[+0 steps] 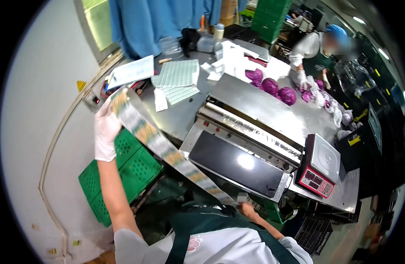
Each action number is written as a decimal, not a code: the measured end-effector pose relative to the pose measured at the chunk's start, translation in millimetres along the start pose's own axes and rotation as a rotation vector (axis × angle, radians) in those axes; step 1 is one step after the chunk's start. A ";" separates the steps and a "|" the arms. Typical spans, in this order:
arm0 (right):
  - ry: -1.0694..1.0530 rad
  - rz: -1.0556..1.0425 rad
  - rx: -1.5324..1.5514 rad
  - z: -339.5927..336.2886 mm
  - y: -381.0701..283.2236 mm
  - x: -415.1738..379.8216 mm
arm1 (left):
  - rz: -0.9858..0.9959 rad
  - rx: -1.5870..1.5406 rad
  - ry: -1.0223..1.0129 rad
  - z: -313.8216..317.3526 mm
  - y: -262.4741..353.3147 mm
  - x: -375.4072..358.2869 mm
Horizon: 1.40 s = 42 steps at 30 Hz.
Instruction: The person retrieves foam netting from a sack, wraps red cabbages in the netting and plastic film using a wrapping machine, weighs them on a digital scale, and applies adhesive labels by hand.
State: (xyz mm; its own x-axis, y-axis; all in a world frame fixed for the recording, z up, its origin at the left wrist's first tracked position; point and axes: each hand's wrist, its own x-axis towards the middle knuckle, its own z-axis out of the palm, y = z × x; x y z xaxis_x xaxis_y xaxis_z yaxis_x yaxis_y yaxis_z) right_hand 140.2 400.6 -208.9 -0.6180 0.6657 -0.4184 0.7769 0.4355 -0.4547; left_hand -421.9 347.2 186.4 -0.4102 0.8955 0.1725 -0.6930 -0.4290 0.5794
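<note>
A long strip of printed labels (170,154) stretches diagonally in front of me, from upper left to lower right. My left hand (107,130), in a white glove, is closed on its upper end, where the strip bends over. Down by my apron, my right hand (247,210) looks closed at the strip's lower end, its fingers partly hidden. The strip passes in front of the left corner of a wrapping machine (240,163) with a dark flat plate. Sheets of pale green stickers (178,75) lie on the metal table (176,116) beyond the strip.
A red scale (319,169) stands right of the machine. Purple cabbages (271,86) sit behind it, near a co-worker (314,50) in a blue cap. Green crates (134,163) are below my left arm. A clipboard (132,72) and blue curtain (162,22) are at the back.
</note>
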 end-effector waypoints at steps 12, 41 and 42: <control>-0.294 0.046 -0.079 -34.2 12.8 -20.7 | 0.271 0.639 0.101 58.0 -7.7 0.5; -0.313 -0.755 1.162 -258.6 -363.5 70.8 | -0.615 1.278 -0.227 -128.0 -162.9 -142.0; -0.331 -0.730 1.094 -244.9 -360.6 69.9 | -0.642 0.917 -0.026 -105.0 -155.0 -122.5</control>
State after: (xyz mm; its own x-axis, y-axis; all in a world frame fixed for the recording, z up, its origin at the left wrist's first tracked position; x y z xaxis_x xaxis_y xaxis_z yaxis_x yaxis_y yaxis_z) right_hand -153.7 438.5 118.4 -0.9647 0.2487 0.0871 -0.1346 -0.1808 -0.9743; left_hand -326.4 291.5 -8.2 -0.1135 0.9262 -0.3594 -0.0686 0.3536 0.9329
